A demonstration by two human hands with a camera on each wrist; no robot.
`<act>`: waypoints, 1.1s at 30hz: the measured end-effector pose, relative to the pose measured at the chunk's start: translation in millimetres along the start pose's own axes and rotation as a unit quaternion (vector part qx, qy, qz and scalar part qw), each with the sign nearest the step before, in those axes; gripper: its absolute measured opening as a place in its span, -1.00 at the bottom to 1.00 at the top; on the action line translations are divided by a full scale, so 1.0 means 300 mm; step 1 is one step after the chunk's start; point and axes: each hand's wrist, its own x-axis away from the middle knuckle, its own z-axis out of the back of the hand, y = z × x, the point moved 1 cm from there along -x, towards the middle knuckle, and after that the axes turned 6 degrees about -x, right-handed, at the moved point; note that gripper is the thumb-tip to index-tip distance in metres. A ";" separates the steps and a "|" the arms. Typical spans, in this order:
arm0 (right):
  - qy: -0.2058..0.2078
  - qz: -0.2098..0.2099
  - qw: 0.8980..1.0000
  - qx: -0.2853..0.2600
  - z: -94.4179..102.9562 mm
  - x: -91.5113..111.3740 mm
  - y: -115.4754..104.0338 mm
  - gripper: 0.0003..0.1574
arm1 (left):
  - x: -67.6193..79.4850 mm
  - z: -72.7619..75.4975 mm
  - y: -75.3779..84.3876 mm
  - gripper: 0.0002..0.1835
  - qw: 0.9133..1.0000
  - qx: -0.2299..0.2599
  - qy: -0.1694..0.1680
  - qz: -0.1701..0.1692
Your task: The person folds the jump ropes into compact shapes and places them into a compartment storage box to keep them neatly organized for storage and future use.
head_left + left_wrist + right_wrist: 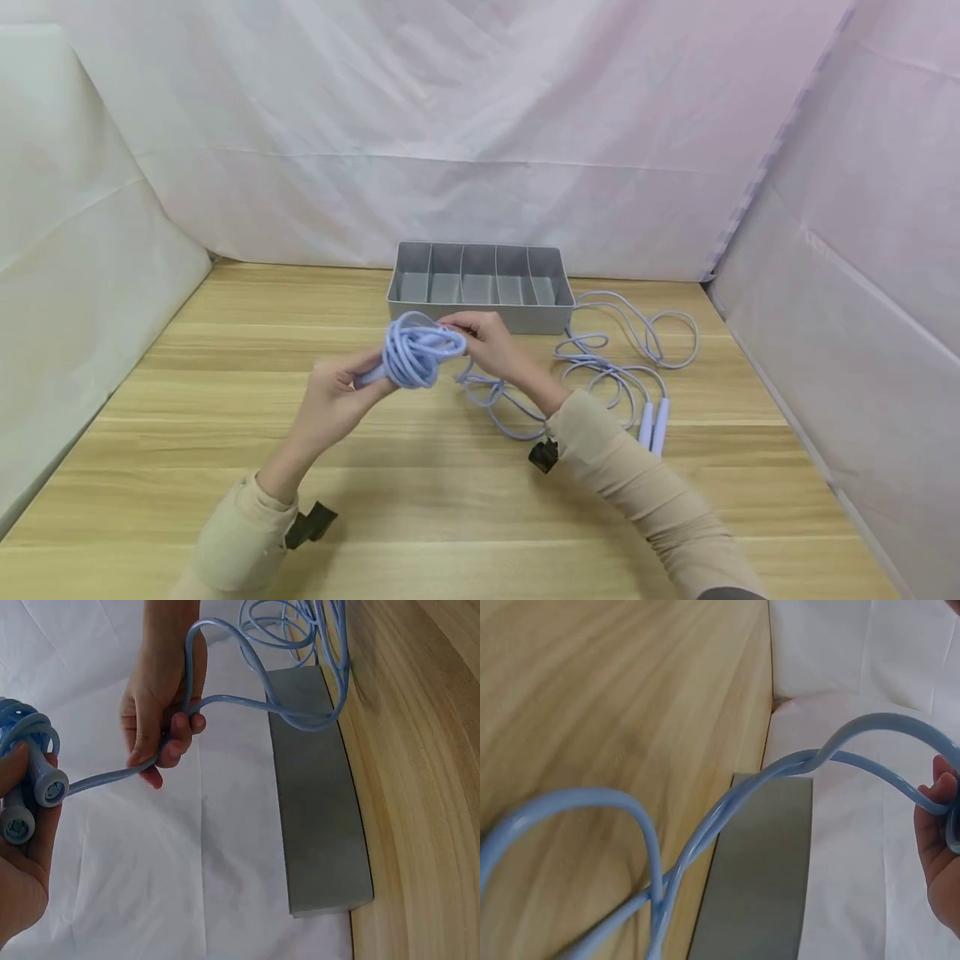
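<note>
My left hand [333,404] holds the two handles [51,786] of a light-blue jump rope side by side, thumb on one side and fingers on the other. Around these handles the cord is wound into a thick bundle [412,354], raised over the table. My right hand [486,340], just right of the bundle, pinches the cord between thumb and fingers. From there the loose cord [240,699] drops in a long loop. The right wrist view has two strands of this cord [739,795] twisted round each other.
A grey box [480,318] with several compartments stands at the back of the wooden table [187,400], behind my hands. Loose blue cord [600,364] lies tangled to the right, with two more handles [660,425] beside my right forearm. White cloth [450,125] encloses the back and sides.
</note>
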 end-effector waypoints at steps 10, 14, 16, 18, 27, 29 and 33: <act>-0.021 -0.062 0.996 -0.057 -0.103 0.057 0.026 -0.77 | 0.034 0.024 -0.067 -0.58 0.992 -0.038 0.103 0.055; -0.036 -0.083 0.992 -0.092 -0.131 0.071 -0.003 -0.76 | 0.043 0.031 -0.093 -0.58 0.990 -0.044 0.112 0.077; -0.037 -0.094 0.989 -0.104 -0.140 0.078 -0.006 -0.74 | 0.041 0.032 -0.103 -0.59 0.989 -0.052 0.112 0.083; -0.031 -0.096 0.989 -0.112 -0.144 0.083 -0.010 -0.71 | 0.036 0.031 -0.109 -0.60 0.988 -0.062 0.115 0.082; -0.024 -0.175 0.945 -0.275 -0.177 0.106 0.017 -0.58 | 0.010 0.035 -0.111 -0.65 0.983 -0.091 0.142 0.078; -0.021 -0.201 0.926 -0.320 -0.191 0.112 0.030 -0.54 | 0.000 0.032 -0.112 -0.66 0.982 -0.084 0.153 0.070; -0.024 -0.220 0.883 -0.415 -0.209 0.118 0.018 -0.45 | -0.017 0.023 -0.108 -0.67 0.980 -0.046 0.182 0.063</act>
